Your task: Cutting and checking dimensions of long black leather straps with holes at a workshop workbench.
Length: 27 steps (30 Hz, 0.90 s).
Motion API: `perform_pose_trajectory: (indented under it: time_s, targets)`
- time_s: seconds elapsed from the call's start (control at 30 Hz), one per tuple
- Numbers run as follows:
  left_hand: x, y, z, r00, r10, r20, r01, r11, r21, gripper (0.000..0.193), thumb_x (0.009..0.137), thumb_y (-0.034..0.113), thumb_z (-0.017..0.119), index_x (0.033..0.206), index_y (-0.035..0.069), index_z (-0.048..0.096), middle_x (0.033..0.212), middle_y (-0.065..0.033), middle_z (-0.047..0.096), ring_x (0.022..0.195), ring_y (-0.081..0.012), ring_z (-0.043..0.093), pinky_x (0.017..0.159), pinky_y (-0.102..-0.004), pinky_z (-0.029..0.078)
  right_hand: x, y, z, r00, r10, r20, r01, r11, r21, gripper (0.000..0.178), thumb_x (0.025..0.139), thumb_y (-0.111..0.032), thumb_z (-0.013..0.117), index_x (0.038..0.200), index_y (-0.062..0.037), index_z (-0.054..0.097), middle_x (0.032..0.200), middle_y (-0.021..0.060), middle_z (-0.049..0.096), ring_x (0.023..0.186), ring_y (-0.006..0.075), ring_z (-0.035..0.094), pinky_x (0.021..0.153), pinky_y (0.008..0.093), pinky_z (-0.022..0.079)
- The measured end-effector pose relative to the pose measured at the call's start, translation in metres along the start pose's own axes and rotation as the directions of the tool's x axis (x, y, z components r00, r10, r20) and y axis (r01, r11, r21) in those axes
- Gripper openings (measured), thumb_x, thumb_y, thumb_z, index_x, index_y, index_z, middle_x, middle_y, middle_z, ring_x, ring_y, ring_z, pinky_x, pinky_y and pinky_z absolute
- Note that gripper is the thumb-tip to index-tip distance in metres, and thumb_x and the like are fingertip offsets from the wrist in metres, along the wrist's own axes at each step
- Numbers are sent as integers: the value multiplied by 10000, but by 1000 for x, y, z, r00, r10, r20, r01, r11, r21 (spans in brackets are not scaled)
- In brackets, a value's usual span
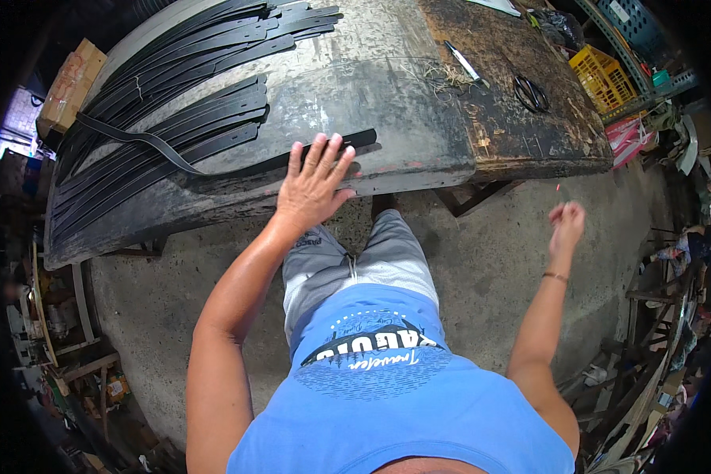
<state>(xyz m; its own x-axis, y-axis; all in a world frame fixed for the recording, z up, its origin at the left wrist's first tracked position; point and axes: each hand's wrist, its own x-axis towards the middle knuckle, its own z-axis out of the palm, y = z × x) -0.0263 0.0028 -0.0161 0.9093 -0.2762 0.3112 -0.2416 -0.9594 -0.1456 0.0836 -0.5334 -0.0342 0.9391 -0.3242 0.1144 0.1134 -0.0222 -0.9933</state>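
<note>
My left hand (316, 183) lies flat, fingers spread, on a long black rubber strip (237, 167) at the front edge of the grey worktable (387, 87). The strip runs from under my fingers leftward into a curved loose end. Two stacks of similar black strips (174, 118) cover the table's left half. My right hand (566, 223) hangs in the air to the right, below the table's edge, fingers loosely curled and holding nothing.
Black scissors (532, 93) and a pen-like tool (462, 61) lie on the dark wooden board (521, 134) at the table's right. A yellow crate (603, 77) stands beyond it. A cardboard box (71, 83) sits far left. Clutter lines the concrete floor (482, 276) on both sides.
</note>
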Motion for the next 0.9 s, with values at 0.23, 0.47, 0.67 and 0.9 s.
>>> perform_pose_trajectory:
  time_s: [0.23,0.47,0.67,0.9]
  targets:
    - [16,70,-5,695,650,307,-284,640,-714,410,756,287,746,1109,109,639,1181,-119,605,1135,-276,584,989,-401,453,-203,133,-53,808,496,-319,-547,832,-93,88,979,-188,469,943,-113,497,589,25,458,448,130,440,422,302,411]
    - [73,54,-6,975,-22,-222,-152,662,-734,443,889,333,633,1229,56,573,1295,-201,538,1221,-356,508,980,-422,449,-300,156,-88,609,703,-367,-793,530,-301,70,959,-127,473,937,-107,536,619,12,460,479,123,452,432,275,405]
    - [87,12,23,992,-124,22,124,924,-363,680,929,522,482,1374,9,437,1460,-268,348,1382,-418,285,1121,-496,226,-283,137,-99,668,654,-355,-743,606,-284,96,976,-133,490,935,-60,538,652,17,473,506,105,438,450,266,379]
    - [141,-29,43,890,-415,191,443,886,-140,899,906,683,326,1452,-31,313,1539,-254,211,1462,-366,91,1152,-550,12,-264,122,-82,682,629,-373,-731,600,-326,95,975,-134,478,951,-80,553,657,2,479,507,90,456,460,245,404]
